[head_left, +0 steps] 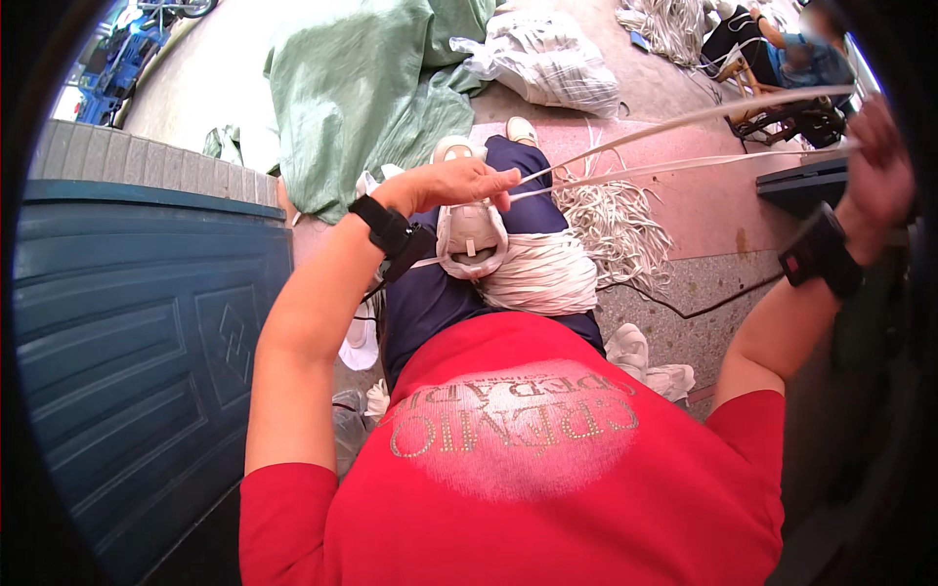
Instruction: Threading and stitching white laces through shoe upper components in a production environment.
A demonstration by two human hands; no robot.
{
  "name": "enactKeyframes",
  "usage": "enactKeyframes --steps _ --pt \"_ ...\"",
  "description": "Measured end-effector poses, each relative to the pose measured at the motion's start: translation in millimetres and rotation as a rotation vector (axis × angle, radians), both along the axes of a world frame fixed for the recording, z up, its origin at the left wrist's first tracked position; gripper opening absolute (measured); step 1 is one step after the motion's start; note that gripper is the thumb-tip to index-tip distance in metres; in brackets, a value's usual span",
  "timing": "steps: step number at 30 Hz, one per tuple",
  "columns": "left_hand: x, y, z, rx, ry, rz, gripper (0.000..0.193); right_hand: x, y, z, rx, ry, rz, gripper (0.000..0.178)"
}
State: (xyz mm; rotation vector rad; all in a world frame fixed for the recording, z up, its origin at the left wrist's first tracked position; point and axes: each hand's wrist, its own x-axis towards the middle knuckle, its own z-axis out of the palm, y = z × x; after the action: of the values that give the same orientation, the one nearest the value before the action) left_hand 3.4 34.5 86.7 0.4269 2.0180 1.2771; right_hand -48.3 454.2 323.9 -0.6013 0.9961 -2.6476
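A pale beige shoe rests on my lap, its heel opening toward me. My left hand is over its front, fingers pressed together around the white shoelace. Two strands of that lace run taut from my left fingertips up to the right. Raised far out at the right, my right hand is closed on their other end, slightly blurred. A thick bundle of white laces lies across my thigh beside the shoe. The lacing under my left hand is hidden.
Loose white laces spill on the floor right of my legs. A green sheet and a stuffed clear bag lie ahead. White shoes sit by my right hip. A blue panelled door stands left; a person sits far right.
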Motion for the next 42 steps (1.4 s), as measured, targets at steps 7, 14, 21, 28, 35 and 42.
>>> enactKeyframes --steps 7,14,21,28,35,42 --pt "-32.8 -136.4 98.7 0.618 0.029 0.454 0.019 -10.8 -123.5 -150.8 1.073 -0.164 -0.366 0.022" --pt "19.0 -335.7 143.6 0.944 0.306 1.206 0.017 51.8 -232.2 -277.6 1.136 0.161 0.142 0.020" --pt "45.5 -209.7 13.2 0.298 0.020 1.250 0.063 65.5 -276.3 -319.6 1.625 0.705 -0.050 0.011" --pt "55.0 -80.6 -38.4 0.081 -0.046 0.743 0.032 73.7 -289.4 -315.6 1.714 0.947 -0.280 0.008" --pt "66.2 -17.7 -66.0 -0.660 0.717 0.363 0.011 52.8 -284.9 -335.8 1.467 0.260 0.143 0.020" --pt "70.3 -14.8 -72.6 -0.703 0.774 0.467 0.006 56.1 -284.4 -322.3 1.598 0.915 -0.024 0.010"
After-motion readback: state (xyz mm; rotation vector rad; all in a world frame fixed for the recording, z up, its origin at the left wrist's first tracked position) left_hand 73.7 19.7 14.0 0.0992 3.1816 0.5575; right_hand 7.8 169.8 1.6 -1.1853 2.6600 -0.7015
